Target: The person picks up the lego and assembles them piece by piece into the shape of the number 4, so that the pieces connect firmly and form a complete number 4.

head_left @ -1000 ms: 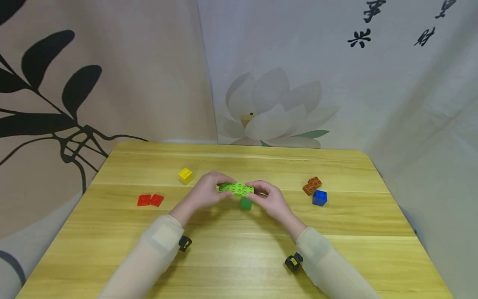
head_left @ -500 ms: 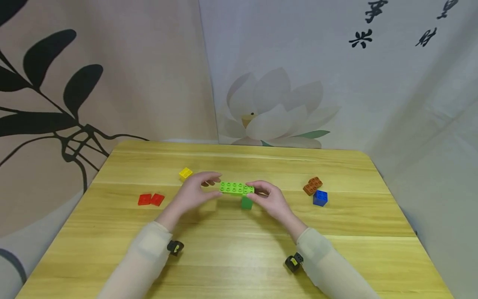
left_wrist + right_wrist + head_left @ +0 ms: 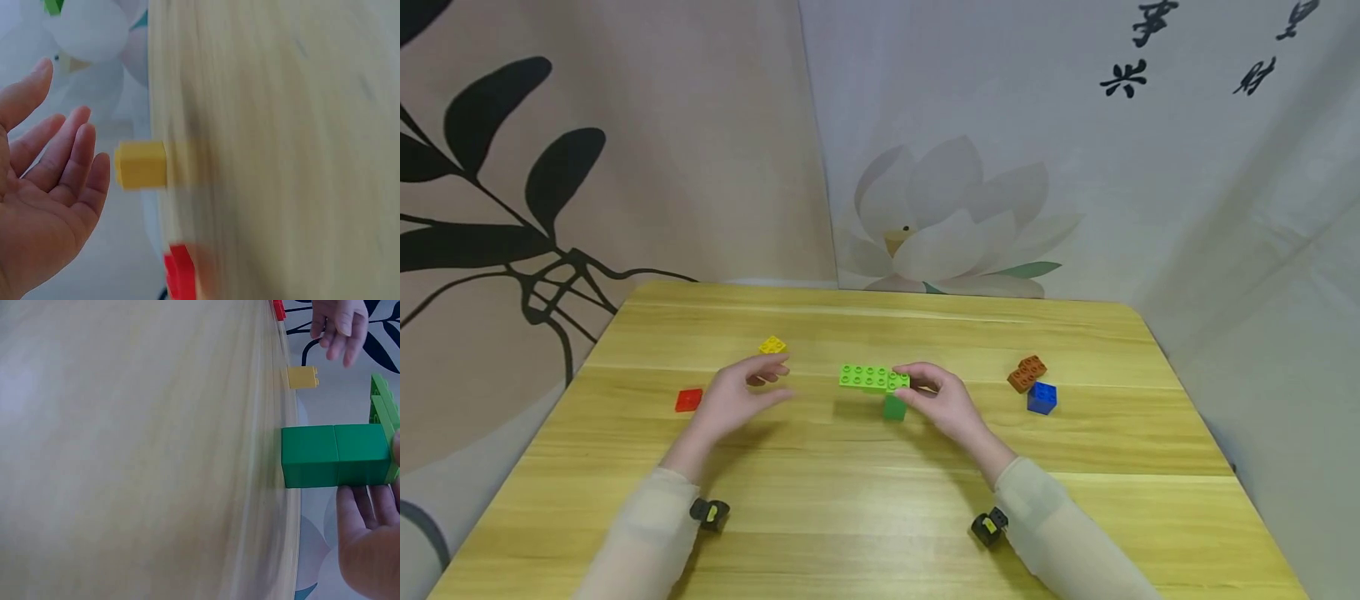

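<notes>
My right hand [image 3: 943,404] pinches the right end of a light green toy-brick piece [image 3: 865,377] between thumb and fingers. That studded piece sits on top of two stacked dark green bricks [image 3: 336,456] and juts out to the left over the table. Off to the left, my left hand [image 3: 735,398] is held over the table with nothing in it, its fingers relaxed. In the left wrist view the palm of the left hand [image 3: 50,181] shows. Nearest to it are a yellow brick [image 3: 772,344] just behind and a red brick [image 3: 688,400] at its left; the second red one is hidden.
On the right side of the wooden table [image 3: 880,517] lie brown bricks [image 3: 1027,373], with a blue brick [image 3: 1042,397] in front of them. A fabric backdrop [image 3: 970,100] with a printed lotus hangs behind the far table edge.
My left hand has let go of the light green piece and moved left, now covering one red brick in the head view. The right hand keeps its place and hold.
</notes>
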